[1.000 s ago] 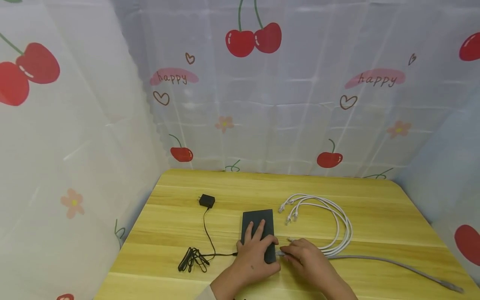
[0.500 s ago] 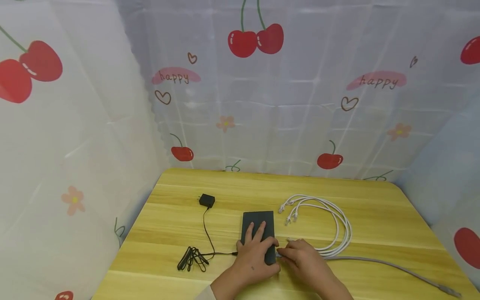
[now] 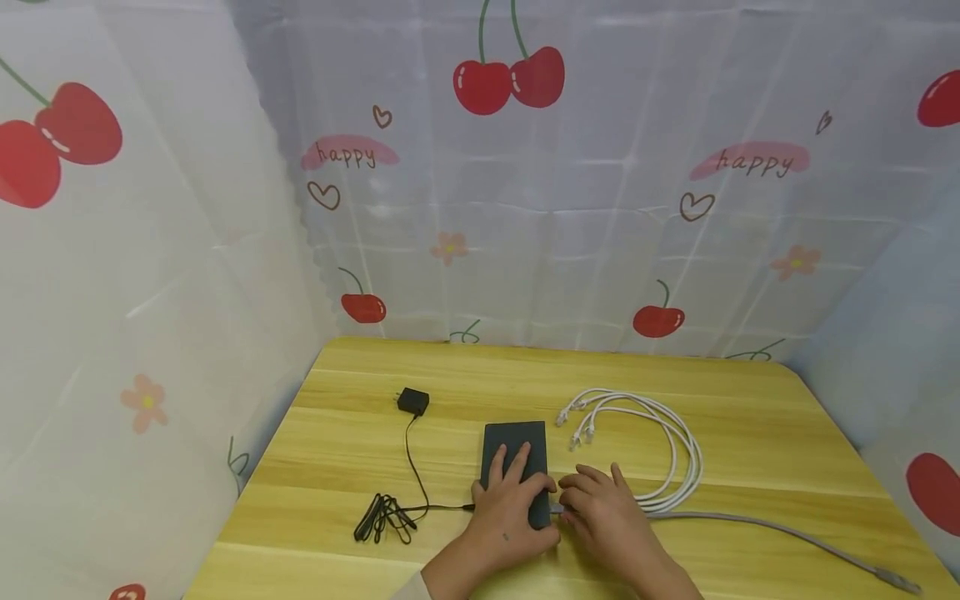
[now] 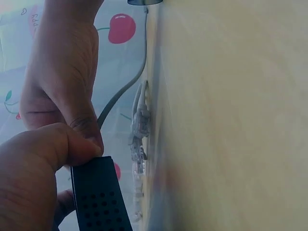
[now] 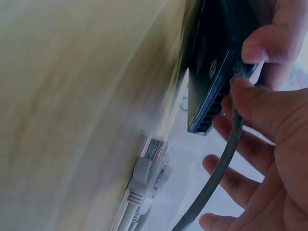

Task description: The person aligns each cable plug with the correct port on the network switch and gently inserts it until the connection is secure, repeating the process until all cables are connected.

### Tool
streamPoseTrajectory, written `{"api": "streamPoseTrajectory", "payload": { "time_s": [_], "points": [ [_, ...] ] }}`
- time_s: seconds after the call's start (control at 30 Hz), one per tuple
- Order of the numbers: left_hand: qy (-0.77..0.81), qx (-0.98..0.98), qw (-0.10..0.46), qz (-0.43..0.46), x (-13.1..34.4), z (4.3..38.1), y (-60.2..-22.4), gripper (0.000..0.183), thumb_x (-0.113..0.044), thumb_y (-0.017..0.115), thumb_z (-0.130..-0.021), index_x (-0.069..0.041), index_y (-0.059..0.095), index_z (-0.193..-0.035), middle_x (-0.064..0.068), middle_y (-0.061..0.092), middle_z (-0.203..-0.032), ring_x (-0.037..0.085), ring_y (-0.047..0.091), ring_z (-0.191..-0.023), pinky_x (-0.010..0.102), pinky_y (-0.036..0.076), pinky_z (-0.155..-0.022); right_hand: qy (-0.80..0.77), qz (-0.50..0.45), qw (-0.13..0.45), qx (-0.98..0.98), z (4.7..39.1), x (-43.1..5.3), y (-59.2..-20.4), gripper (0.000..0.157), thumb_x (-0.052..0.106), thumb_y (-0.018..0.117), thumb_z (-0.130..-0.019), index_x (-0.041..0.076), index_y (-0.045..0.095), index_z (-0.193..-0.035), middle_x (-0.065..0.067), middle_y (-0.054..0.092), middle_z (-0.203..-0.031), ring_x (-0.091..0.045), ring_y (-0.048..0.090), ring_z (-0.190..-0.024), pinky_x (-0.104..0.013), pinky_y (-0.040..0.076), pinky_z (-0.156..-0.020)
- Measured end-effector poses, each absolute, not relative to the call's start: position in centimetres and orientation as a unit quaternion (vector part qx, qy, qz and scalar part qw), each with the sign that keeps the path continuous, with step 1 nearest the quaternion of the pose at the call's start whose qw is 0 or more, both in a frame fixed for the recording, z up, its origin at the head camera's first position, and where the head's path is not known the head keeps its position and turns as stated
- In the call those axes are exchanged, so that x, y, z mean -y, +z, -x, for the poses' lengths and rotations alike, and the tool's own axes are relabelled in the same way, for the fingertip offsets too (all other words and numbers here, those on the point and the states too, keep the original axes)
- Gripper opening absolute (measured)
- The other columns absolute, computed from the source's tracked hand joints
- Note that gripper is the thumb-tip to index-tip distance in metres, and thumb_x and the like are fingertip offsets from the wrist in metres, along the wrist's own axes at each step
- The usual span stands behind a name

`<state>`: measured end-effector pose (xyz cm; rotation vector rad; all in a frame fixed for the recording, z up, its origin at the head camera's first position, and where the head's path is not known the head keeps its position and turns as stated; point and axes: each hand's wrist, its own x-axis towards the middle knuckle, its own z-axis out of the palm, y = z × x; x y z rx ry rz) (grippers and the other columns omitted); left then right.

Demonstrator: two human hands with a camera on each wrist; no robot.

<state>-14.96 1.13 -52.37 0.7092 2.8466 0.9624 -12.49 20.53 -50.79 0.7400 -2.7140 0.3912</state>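
A flat black network switch [image 3: 513,433] lies under my left hand [image 3: 504,512], which grips it with fingers spread over the top and the thumb at the near right edge. In the right wrist view, a row of ports shows along the edge of the switch [image 5: 211,103]. At that edge my right hand [image 3: 611,517] pinches the end of a grey network cable [image 5: 224,166] between thumb and finger, its other fingers spread apart. Fingers hide the plug, so its depth in the port cannot be told. A thin black power cord [image 3: 442,507] meets the switch's left side.
Behind the right hand lies a coil of white network cables [image 3: 686,442] with clear plugs. A black power adapter [image 3: 413,402] sits at the back left, near a tied black cord bundle [image 3: 384,518]. The grey cable's free plug [image 3: 896,580] rests toward the table's right edge.
My right hand's fingers have lifted and spread, while its thumb and finger stay at the grey cable's end by the switch. My left hand has kept its grip.
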Motion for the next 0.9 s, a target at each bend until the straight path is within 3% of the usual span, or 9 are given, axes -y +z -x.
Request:
{"api": "streamPoseTrajectory", "payload": {
  "time_s": [0.13, 0.27, 0.5, 0.7, 0.9],
  "points": [
    [0.311, -0.923, 0.024, -0.226, -1.3, 15.0, -52.3, 0.039, -0.045, 0.074, -0.077, -0.047, 0.062, -0.114, 0.006, 0.024, -0.164, 0.044, 0.013, -0.149, 0.085, 0.028, -0.085, 0.125, -0.257, 0.136, 0.949, 12.4, -20.1, -50.6, 0.010, 0.020, 0.082, -0.082, 0.015, 0.075, -0.088, -0.007, 0.065, -0.132, -0.036, 0.054, -0.129, -0.074, 0.034, -0.099],
    [0.310, -0.923, 0.026, -0.224, -1.4, 15.1, -52.3, 0.040, -0.044, 0.075, -0.077, -0.048, 0.062, -0.115, 0.005, 0.024, -0.164, 0.044, 0.012, -0.150, 0.086, 0.026, -0.086, 0.129, -0.261, 0.118, 0.949, 12.5, -19.8, -50.5, 0.009, 0.015, 0.081, -0.083, 0.012, 0.074, -0.087, -0.012, 0.059, -0.140, -0.039, 0.049, -0.134, -0.074, 0.029, -0.103],
    [0.313, -0.922, 0.032, -0.225, -1.4, 15.1, -52.4, 0.041, -0.043, 0.076, -0.078, -0.048, 0.063, -0.117, 0.005, 0.025, -0.164, 0.044, 0.012, -0.150, 0.087, 0.025, -0.085, 0.145, -0.260, 0.092, 0.950, 12.5, -19.8, -50.6, 0.008, 0.015, 0.079, -0.085, 0.010, 0.075, -0.090, -0.014, 0.057, -0.142, -0.041, 0.049, -0.134, -0.074, 0.028, -0.104],
    [0.312, -0.920, 0.046, -0.234, -1.0, 14.9, -52.3, 0.036, -0.042, 0.077, -0.078, -0.047, 0.063, -0.110, 0.003, 0.026, -0.164, 0.045, 0.012, -0.149, 0.086, 0.025, -0.087, 0.201, -0.239, 0.054, 0.948, 12.7, -21.2, -50.2, 0.009, 0.023, 0.073, -0.091, 0.017, 0.078, -0.096, -0.011, 0.059, -0.140, -0.044, 0.048, -0.133, -0.076, 0.028, -0.102],
    [0.294, -0.921, 0.066, -0.245, -0.8, 14.8, -52.5, 0.034, -0.041, 0.077, -0.078, -0.047, 0.064, -0.109, 0.003, 0.026, -0.164, 0.046, 0.012, -0.149, 0.084, 0.026, -0.086, 0.167, -0.175, 0.061, 0.968, 12.8, -23.3, -50.4, 0.018, 0.022, 0.082, -0.081, 0.019, 0.079, -0.098, -0.011, 0.065, -0.131, -0.043, 0.056, -0.125, -0.071, 0.036, -0.100]
  ]
}}
